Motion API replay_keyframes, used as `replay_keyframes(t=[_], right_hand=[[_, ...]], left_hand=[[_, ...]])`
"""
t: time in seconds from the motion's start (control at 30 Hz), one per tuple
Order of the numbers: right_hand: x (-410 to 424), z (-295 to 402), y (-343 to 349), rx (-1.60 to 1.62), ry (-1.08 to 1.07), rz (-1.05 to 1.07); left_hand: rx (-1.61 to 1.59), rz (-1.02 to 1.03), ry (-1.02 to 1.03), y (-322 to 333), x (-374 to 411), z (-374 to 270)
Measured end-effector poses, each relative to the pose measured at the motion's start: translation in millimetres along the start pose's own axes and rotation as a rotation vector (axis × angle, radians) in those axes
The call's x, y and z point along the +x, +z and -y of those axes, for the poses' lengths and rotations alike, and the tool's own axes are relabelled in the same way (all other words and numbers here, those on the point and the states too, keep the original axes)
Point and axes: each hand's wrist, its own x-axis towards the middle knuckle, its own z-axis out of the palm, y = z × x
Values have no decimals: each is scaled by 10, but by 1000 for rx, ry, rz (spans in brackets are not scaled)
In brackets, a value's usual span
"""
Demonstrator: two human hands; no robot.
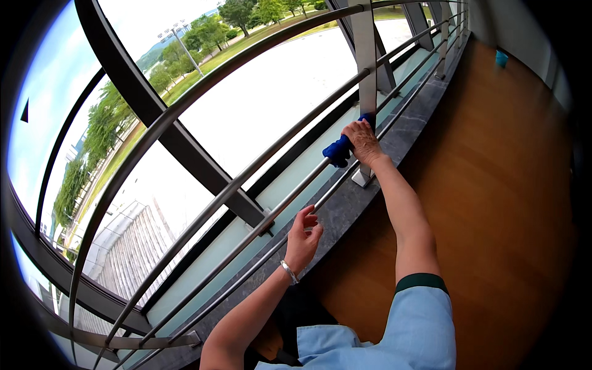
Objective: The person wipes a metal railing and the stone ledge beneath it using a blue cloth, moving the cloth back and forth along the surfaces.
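Observation:
My right hand [363, 141] grips a dark blue cloth [338, 151] wrapped around a metal rail of the railing, right by a flat metal post [368, 88]. Part of the cloth shows above the knuckles, against the post. Lower and to the left, my left hand [304, 236] is beside the lowest rail [273, 249] with its fingers bent and apart, holding nothing; whether a fingertip touches the rail I cannot tell. A silver bracelet circles my left wrist.
Large windows with dark frames [185, 148] stand behind the curved railing. A grey stone ledge [344, 219] runs under it, bordering a brown floor [481, 185]. A small turquoise container [501, 58] stands on the floor at the upper right, near the wall.

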Motion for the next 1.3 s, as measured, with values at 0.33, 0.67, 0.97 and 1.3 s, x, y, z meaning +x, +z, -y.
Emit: replay_keyframes(t=[0.33, 0.67, 0.97, 1.3], right_hand=[[38, 18, -50, 73, 51, 12], [-290, 1179, -123, 338, -97, -8], [-400, 1585, -306, 980, 113, -324], [-688, 2202, -668, 2473, 714, -464]], left_hand=[[1194, -224, 346, -588, 217, -389], [1238, -210, 168, -944, 94, -178], [1063, -321, 456, -800, 191, -316], [473, -339, 558, -136, 55, -854]])
